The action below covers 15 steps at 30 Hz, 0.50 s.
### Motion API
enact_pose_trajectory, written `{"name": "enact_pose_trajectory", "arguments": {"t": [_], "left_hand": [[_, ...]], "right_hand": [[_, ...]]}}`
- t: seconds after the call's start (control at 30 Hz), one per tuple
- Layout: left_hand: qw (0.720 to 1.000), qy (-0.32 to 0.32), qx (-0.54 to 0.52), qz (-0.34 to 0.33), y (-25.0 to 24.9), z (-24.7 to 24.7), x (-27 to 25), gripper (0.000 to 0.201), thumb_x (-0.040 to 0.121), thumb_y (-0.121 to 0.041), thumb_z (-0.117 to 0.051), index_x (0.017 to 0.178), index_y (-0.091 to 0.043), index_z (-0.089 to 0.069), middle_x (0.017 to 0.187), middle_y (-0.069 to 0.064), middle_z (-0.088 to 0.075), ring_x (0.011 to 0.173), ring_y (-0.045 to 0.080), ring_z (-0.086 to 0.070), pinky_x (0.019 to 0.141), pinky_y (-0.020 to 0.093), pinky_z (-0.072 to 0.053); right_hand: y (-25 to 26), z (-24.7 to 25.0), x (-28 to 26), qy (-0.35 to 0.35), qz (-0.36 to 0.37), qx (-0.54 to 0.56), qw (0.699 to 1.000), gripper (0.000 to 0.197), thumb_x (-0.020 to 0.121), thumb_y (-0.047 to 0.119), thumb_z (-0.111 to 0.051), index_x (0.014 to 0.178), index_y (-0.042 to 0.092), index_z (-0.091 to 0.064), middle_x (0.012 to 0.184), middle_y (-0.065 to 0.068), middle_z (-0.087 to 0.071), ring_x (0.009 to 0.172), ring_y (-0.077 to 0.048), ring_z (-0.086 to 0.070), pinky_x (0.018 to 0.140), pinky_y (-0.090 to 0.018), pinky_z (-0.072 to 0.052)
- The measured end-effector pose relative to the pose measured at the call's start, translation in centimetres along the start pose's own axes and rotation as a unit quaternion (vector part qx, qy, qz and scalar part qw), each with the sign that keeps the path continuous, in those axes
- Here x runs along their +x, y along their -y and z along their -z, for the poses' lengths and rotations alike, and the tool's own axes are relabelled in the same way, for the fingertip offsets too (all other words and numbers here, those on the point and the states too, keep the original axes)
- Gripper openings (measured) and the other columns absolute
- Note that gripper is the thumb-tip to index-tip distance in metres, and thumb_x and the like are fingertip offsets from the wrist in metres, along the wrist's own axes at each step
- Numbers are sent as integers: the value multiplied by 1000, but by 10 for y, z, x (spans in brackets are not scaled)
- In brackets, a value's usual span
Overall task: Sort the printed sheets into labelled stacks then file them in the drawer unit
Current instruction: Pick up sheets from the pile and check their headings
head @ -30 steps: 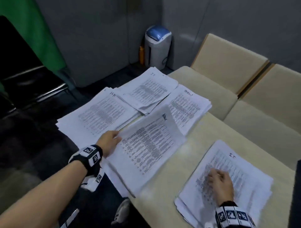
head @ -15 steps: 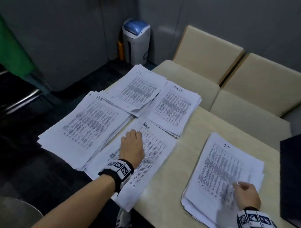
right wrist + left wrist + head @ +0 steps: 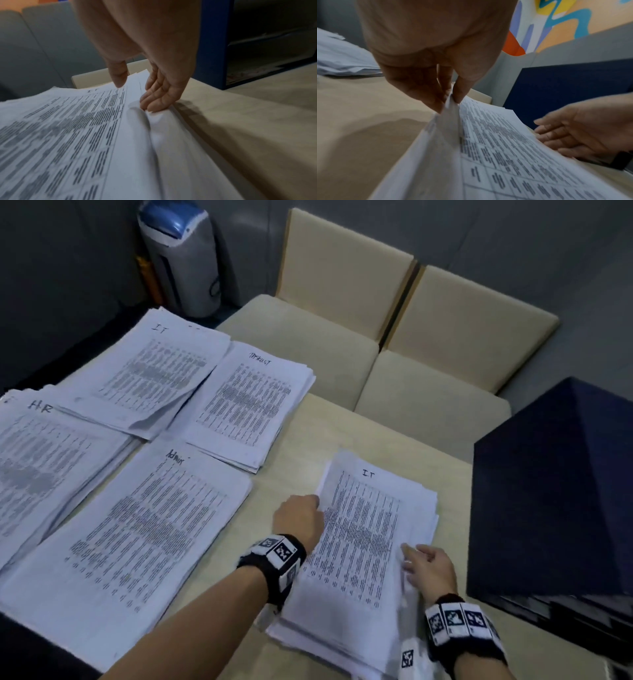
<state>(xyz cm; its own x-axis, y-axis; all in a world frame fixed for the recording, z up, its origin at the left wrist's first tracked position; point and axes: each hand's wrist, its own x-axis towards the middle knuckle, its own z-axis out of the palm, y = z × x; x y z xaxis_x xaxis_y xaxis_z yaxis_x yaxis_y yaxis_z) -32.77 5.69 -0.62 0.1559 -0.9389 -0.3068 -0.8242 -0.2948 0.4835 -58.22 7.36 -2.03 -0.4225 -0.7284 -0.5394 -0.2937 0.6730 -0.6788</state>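
Observation:
An unsorted pile of printed sheets lies at the table's near right, its top sheet (image 3: 363, 539) marked IT. My left hand (image 3: 301, 517) pinches that top sheet (image 3: 488, 142) at its left edge between thumb and fingers (image 3: 457, 93) and lifts the edge. My right hand (image 3: 428, 568) has straight fingers (image 3: 154, 100) that press on the pile's right margin and wrinkle the paper (image 3: 154, 121). Sorted stacks lie at the left: IT (image 3: 154, 371), HR (image 3: 44, 446), Admin (image 3: 147, 529) and a fourth stack (image 3: 250, 402) with an unclear label. The dark blue drawer unit (image 3: 555, 491) stands at the right.
The beige table (image 3: 298, 446) shows bare wood between the stacks and the pile. Two beige chairs (image 3: 342, 302) stand behind the table's far edge. A grey bin with a blue lid (image 3: 178, 251) stands on the floor at the back left.
My left hand left the Admin stack, crossed right to the unsorted pile and took hold of the top IT sheet. The right hand stayed on the pile's right side. The view shifted right.

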Motion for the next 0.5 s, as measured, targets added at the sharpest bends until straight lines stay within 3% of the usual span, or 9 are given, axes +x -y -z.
{"name": "enact_pose_trajectory", "arguments": {"t": [0.07, 0.13, 0.17, 0.23, 0.3, 0.33, 0.43, 0.5], "left_hand": [[999, 8, -27, -24, -8, -6, 1, 18, 92, -24, -55, 81, -11, -59, 78, 6, -66, 73, 29, -62, 64, 31, -48], [995, 28, -78, -48, -10, -9, 2, 15, 92, -20, -58, 77, -18, -60, 76, 2, -64, 74, 26, -59, 62, 28, -41], [993, 32, -97, -52, -9, -11, 2, 18, 92, -17, -59, 75, -20, -60, 75, -1, -63, 73, 24, -58, 61, 27, -40], [994, 7, -103, -47, -6, -15, 0, 16, 92, -16, -58, 77, -17, -65, 80, 1, -63, 74, 25, -60, 64, 28, -47], [995, -44, -87, -18, -2, -17, 1, 8, 89, -13, -57, 93, -13, -65, 94, 3, -61, 81, 24, -59, 75, 34, -53], [994, -63, -84, -2, 2, -20, 4, 10, 88, -14, -59, 98, -14, -62, 98, 2, -59, 83, 22, -58, 77, 34, -52], [997, -35, -63, 25, 4, -22, 11, 19, 89, -37, -66, 90, -21, -56, 94, -1, -60, 83, 19, -57, 76, 33, -51], [1000, 1, -22, 20, 0, -22, 14, 30, 86, -49, -66, 86, -22, -54, 92, -1, -59, 83, 21, -59, 76, 34, -52]], "right_hand": [[7, 3, 10, 28, -1, -16, 999, 44, 85, 28, -82, 114, 10, -55, 114, -8, -62, 103, -28, -62, 97, -41, -50], [13, 4, 15, 55, 15, -17, 998, 39, 86, 20, -81, 117, 11, -58, 118, -6, -63, 109, -27, -61, 103, -40, -48], [16, 6, 15, 69, 20, 0, 997, 30, 87, 12, -78, 113, 9, -63, 117, -8, -68, 106, -28, -64, 100, -41, -51], [18, 13, 12, 81, 16, 37, 996, 17, 87, -4, -69, 101, 6, -69, 101, -13, -73, 88, -27, -67, 80, -35, -55], [14, 20, 7, 65, 2, 74, 995, 12, 87, -10, -63, 93, -1, -69, 89, -14, -69, 75, -25, -60, 64, -31, -46], [13, 23, 5, 57, -7, 107, 993, 12, 87, -12, -61, 90, -4, -68, 86, -14, -68, 75, -26, -59, 63, -31, -44], [2, 28, 1, 51, -61, 185, 980, 16, 84, -16, -57, 86, -3, -66, 82, -16, -68, 81, -31, -62, 68, -35, -48], [-6, 28, -4, 47, -102, 207, 972, 17, 82, -14, -57, 86, 0, -66, 77, -17, -69, 76, -32, -63, 68, -37, -50]]}}
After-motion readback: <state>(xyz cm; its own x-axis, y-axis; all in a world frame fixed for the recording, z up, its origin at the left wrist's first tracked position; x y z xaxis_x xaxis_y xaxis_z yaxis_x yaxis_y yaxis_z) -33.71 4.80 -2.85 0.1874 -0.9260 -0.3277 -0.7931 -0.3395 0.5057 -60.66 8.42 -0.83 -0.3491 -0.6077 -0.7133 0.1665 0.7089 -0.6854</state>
